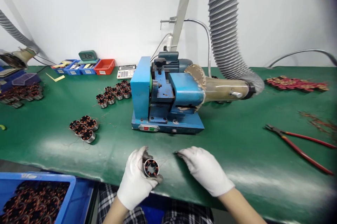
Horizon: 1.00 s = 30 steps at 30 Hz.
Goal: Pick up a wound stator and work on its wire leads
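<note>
My left hand, in a white glove, holds a small round motor stator with copper windings near the front edge of the green table. My right hand, also gloved, is just to the right and pinches thin copper wires that run from the stator. Both hands hover low over the table, in front of a blue machine.
Groups of stators and more stators lie left of the machine. A grey ribbed hose joins the machine's nozzle. Red-handled pliers lie at right. A blue bin of stators sits at lower left. Small trays and a calculator stand behind.
</note>
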### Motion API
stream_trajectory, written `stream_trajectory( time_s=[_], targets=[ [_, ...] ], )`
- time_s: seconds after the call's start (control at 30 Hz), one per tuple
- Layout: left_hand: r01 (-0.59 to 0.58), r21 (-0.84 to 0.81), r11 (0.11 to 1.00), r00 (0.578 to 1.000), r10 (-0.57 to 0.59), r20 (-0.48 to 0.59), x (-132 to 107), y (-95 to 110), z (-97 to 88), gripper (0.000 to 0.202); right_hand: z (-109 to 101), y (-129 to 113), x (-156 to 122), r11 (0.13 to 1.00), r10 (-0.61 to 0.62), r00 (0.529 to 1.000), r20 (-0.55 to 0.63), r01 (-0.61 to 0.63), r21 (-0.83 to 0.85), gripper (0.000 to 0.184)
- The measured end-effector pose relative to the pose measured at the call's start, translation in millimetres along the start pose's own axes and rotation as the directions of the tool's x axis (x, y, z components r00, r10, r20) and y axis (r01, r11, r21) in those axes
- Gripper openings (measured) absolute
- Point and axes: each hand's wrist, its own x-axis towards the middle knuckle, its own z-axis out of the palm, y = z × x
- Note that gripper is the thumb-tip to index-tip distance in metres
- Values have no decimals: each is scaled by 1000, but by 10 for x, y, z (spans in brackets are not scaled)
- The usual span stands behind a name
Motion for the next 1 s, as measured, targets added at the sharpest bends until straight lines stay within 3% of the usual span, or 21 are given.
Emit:
stream_trajectory(
  time_s=[0.07,0.13,0.2,0.23,0.27,0.33,0.37,0.4,0.43,0.5,0.6,0.67,0.73,0.8,0.9,1.0],
  targets=[
    [47,-41,998,999,-46,24,-11,45,-69,95,-106,141,-75,993,31,992,-124,-45,-111,17],
    [60,11,998,997,-59,-42,12,205,-196,105,-265,111,-83,998,47,964,-261,-37,42,22],
    [-26,162,986,986,53,-159,78,464,-365,104,-391,-81,-34,944,-27,959,-283,117,309,35],
    [-159,218,963,961,202,-191,124,603,-447,101,-415,-211,3,907,-105,957,-270,203,368,37],
    [-313,221,924,921,352,-168,176,728,-514,80,-408,-344,43,899,-178,960,-217,248,360,35],
    [-503,44,863,861,495,118,277,881,-574,56,-305,-567,121,947,-216,966,-144,243,210,25],
    [-499,31,866,859,490,151,319,892,-563,70,-226,-640,155,965,-222,969,-106,234,121,23],
    [-449,76,890,887,434,156,351,860,-530,91,-144,-685,185,967,-236,968,-83,242,77,21],
    [-390,119,913,914,368,171,370,792,-483,103,-72,-702,210,962,-258,964,-55,262,72,20],
    [-309,96,946,933,282,222,376,600,-384,116,13,-685,247,947,-301,946,123,281,158,35],
    [-270,45,962,911,240,336,329,351,-305,98,-19,-628,263,962,-196,861,469,77,262,57],
    [-201,31,979,907,174,385,293,276,-295,78,-77,-613,252,935,-94,823,560,-120,333,49],
    [-109,-11,994,907,104,407,269,257,-292,61,-105,-615,231,856,-26,822,569,-276,437,37],
    [-54,-59,997,913,73,401,258,260,-282,45,-91,-623,209,709,-10,848,530,-367,602,28],
    [-27,-92,995,915,61,399,241,267,-251,29,-50,-648,198,335,-22,884,466,-433,837,33],
    [-16,-71,997,919,43,393,206,280,-208,31,-71,-679,238,70,-24,790,613,-611,789,44]
  ],
)
